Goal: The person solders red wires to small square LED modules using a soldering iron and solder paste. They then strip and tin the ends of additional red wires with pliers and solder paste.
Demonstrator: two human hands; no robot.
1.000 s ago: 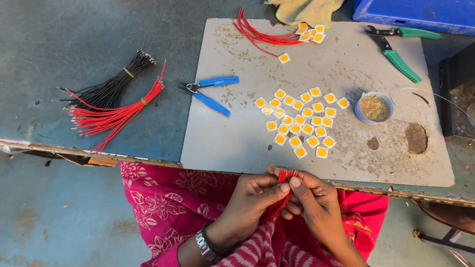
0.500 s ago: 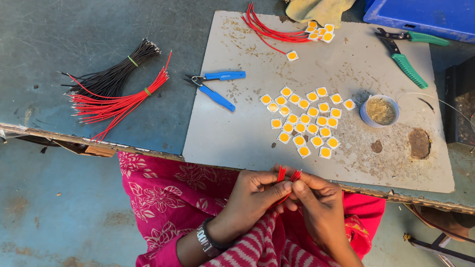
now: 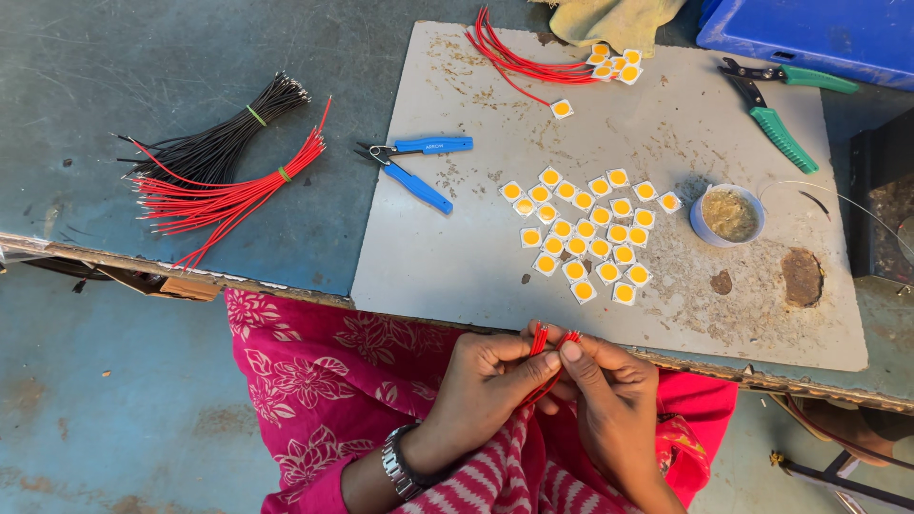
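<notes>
At the bottom centre of the frame, the left hand (image 3: 486, 381) and right hand (image 3: 609, 395) meet, fingers pinched closed on a few thin red wires (image 3: 543, 341).

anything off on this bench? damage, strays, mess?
Yes. The grey work board is scorched and crusted near its right edge, with a dark burnt patch. One yellow square chip lies alone, apart from the main cluster. Both hands pinch red wires below the bench edge.
</notes>
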